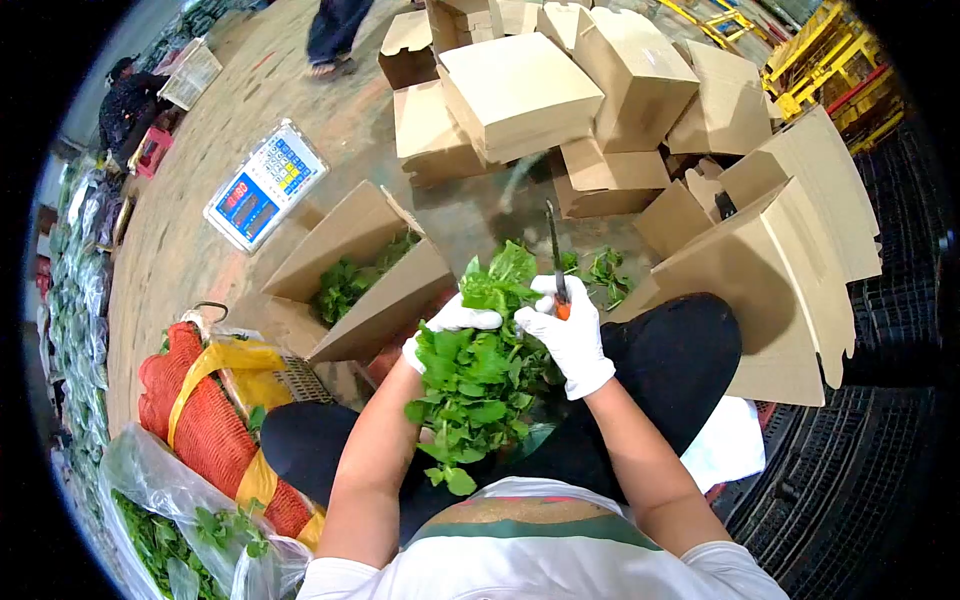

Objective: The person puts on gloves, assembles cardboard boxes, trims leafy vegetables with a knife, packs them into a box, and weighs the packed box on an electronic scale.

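Note:
My left hand (pixel 455 320), in a white glove, is closed around part of a bunch of leafy greens (pixel 475 375) above my lap. Broad leaves rise past its fingers, and more hang down toward my shirt. My right hand (pixel 570 345), also gloved in white, grips a knife (pixel 556 250) by its orange handle, with the dark blade pointing up and away from me. The right fingertips are close to the greens; whether they touch them I cannot tell. Loose leaves (pixel 606 275) lie on the floor just beyond my right hand.
An open cardboard box (pixel 395 290) with greens inside stands front left, near a digital scale (pixel 265 187). Several empty boxes (pixel 525 95) pile up ahead; another (pixel 760 270) is at right. A red mesh sack (pixel 210 430) and a plastic bag of greens (pixel 165 530) lie left. People are farther off.

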`<state>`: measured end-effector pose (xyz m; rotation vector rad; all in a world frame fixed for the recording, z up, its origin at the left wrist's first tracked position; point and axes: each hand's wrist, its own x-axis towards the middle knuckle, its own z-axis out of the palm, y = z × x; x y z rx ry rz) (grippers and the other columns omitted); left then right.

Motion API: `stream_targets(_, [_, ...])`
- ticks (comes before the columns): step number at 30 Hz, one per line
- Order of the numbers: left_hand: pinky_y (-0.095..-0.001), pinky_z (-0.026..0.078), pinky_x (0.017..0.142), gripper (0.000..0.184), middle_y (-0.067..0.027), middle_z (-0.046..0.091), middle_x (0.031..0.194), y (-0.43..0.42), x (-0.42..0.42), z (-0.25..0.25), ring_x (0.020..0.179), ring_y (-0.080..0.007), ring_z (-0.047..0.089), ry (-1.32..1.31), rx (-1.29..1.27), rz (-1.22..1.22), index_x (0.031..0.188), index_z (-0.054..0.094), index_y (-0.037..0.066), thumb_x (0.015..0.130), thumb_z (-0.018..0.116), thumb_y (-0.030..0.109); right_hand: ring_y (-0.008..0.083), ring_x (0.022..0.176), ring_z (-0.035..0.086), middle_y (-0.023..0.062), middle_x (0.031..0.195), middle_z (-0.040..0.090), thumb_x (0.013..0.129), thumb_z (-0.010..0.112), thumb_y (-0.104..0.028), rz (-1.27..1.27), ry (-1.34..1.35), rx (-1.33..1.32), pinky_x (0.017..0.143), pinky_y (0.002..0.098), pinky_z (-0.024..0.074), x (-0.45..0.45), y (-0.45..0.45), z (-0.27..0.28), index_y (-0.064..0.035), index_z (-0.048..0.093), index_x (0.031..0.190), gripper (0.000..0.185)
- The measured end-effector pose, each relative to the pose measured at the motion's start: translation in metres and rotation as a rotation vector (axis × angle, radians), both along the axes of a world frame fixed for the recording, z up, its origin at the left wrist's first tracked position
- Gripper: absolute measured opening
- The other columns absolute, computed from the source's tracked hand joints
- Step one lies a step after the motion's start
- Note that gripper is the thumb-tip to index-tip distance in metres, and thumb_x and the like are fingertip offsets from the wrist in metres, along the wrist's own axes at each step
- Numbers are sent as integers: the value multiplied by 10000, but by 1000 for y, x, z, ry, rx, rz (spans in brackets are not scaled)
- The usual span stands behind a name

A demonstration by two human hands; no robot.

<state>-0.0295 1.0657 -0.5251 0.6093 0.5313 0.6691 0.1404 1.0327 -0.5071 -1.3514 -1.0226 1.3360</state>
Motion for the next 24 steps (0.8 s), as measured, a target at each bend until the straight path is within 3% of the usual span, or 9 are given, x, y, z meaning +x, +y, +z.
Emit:
stream_targets(3, [-278,419,832,446,-35,581,997,4,15,-14,918,-130,524,330,401,-2,1056,534,14,649,698,98,167,637,569,113,755,598,663,731,-325,66,-532,236,609,281,464,-7,1,-5,-18,513,923,458])
stream_targets(4, [-271,418,827,419,-21,581,980,2,18,-13,903,-118,521,465,519,-40,1023,541,18,640,697,87,223,646,581,156,790,608,675,705,-313,89,-530,121,644,303,466,-7,4,-4,1,519,910,435])
stream_targets(6, [-281,414,843,473,-31,585,1003,-1,18,-8,919,-128,526,509,506,-51,1056,536,21,621,713,81,103,650,517,15,726,562,667,711,-153,83,-295,24,605,244,433,-6,11,-8,0,548,867,300])
stream_targets(8, [-287,395,878,539,-55,561,1078,-4,7,3,978,-141,507,502,459,-82,1131,490,6,642,710,53,97,565,517,8,655,538,700,670,-134,13,-38,-275,442,228,398,6,7,7,-38,546,764,170])
stream_targets(10, [-291,378,906,603,-57,552,1104,-4,-5,4,1015,-148,497,470,364,-77,1169,468,10,623,721,47,87,548,492,-2,664,516,709,658,-91,-218,388,-303,425,220,385,24,11,7,-61,539,750,129])
stream_targets(14, [-305,375,915,656,-65,542,1118,-6,-13,4,1025,-157,496,346,331,5,1209,428,12,626,722,67,67,490,450,-15,709,523,734,661,-111,-207,194,-213,417,203,380,33,18,-2,-79,552,797,130])
stream_targets(18, [-321,381,921,708,-69,549,1107,-6,0,25,1017,-179,518,102,219,-59,1217,389,14,599,732,58,40,448,409,-24,708,521,789,629,-128,22,410,-306,390,187,356,5,6,13,-66,557,1043,272])
stream_targets(23, [-292,404,886,534,-42,583,1047,-10,9,8,959,-127,521,601,440,-369,1104,527,19,623,749,87,58,483,453,8,688,557,771,621,-119,47,446,-320,418,204,363,-1,17,-9,-40,581,806,95])
stream_targets(24, [-299,401,897,556,-59,573,1075,-10,9,4,978,-142,523,539,459,-361,1121,515,6,618,740,78,63,494,461,8,680,558,771,618,-124,17,475,-374,421,208,365,0,15,-11,-44,572,765,93])
